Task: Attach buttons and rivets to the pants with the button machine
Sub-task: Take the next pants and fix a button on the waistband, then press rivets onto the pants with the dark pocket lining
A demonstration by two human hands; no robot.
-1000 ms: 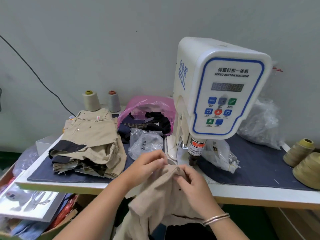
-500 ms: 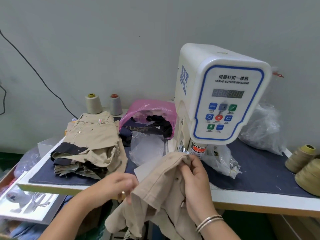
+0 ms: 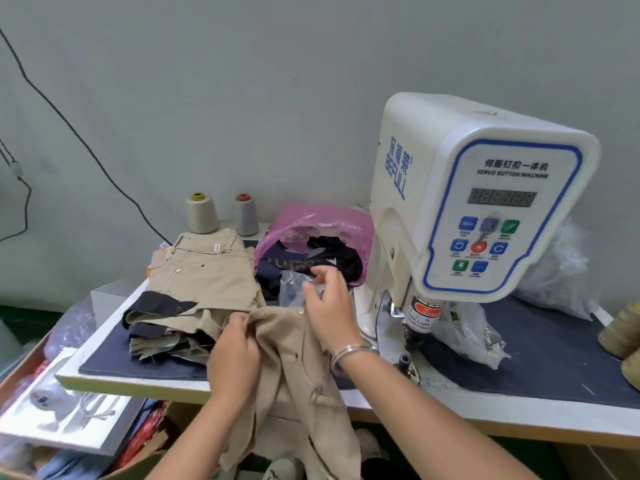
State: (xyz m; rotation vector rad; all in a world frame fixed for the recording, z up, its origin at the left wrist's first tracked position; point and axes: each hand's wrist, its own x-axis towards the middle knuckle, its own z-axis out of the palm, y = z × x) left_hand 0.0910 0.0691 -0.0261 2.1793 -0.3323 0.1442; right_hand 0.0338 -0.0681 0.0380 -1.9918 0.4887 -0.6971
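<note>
Head view: the left hand (image 3: pixel 235 351) is clenched on a fold of the beige pants (image 3: pixel 294 368), pinching the cloth at its upper left edge. The pants hang over the front edge of the surface (image 3: pixel 485 410) and drape down below it – small metal rivets show along the fabric. The right hand (image 3: pixel 329 306), a bracelet (image 3: pixel 349 353) at its wrist, is lifted just above the pants' top edge with fingers spread and loose (a released grip, holding nothing that can be seen), in front of a clear bag (image 3: pixel 294 289). To the right stands the white button machine (image 3: pixel 478 209), its press head apart from the pants. To the left, a stack of pants (image 3: pixel 201 289) lies on the dark mat (image 3: pixel 554 358). Behind it stand two spools (image 3: pixel 221 214); a pink bag (image 3: pixel 318 226) of dark scraps sits between the stack and the machine. More spools (image 3: pixel 623 334) are at the far right – partly cut off by the frame.
</note>
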